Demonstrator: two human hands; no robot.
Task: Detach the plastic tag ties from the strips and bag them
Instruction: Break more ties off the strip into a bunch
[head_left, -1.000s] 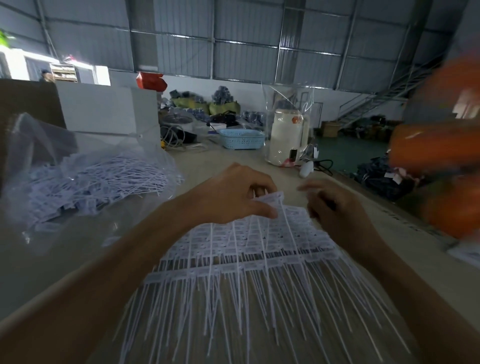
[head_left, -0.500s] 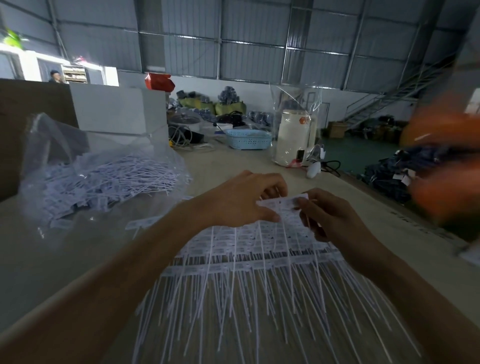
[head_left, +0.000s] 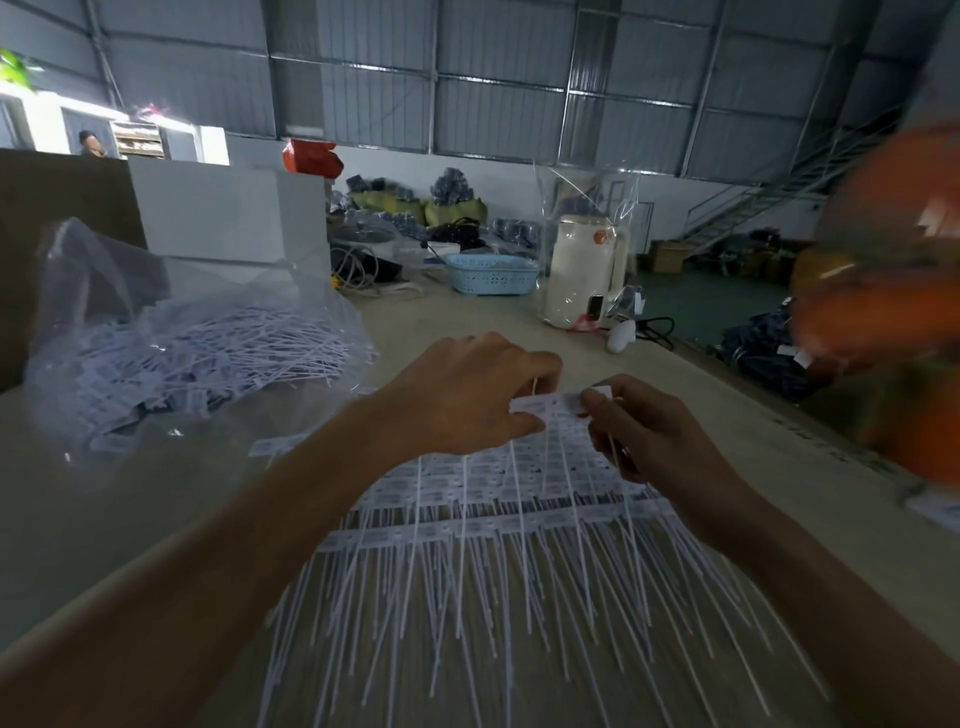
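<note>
A fanned stack of white strips of plastic tag ties (head_left: 498, 525) lies on the table in front of me, thin tails pointing toward me. My left hand (head_left: 462, 400) pinches the far end of the top strip (head_left: 545, 405). My right hand (head_left: 644, 431) pinches one tag tie (head_left: 597, 397) at that same end, right beside the left fingers. A clear plastic bag (head_left: 171, 358) holding several loose detached ties lies open at the left. One loose tie (head_left: 275, 446) rests on the table near the bag.
A cardboard box (head_left: 57, 218) and white box (head_left: 223, 213) stand behind the bag. A blue basket (head_left: 491, 274), a white jug in clear wrap (head_left: 584, 275) and cables sit at the table's far end. A blurred orange shape (head_left: 883, 291) fills the right edge.
My right hand has moved in toward the left hand and taken hold of a tag at the strip's far end. The left hand keeps its hold.
</note>
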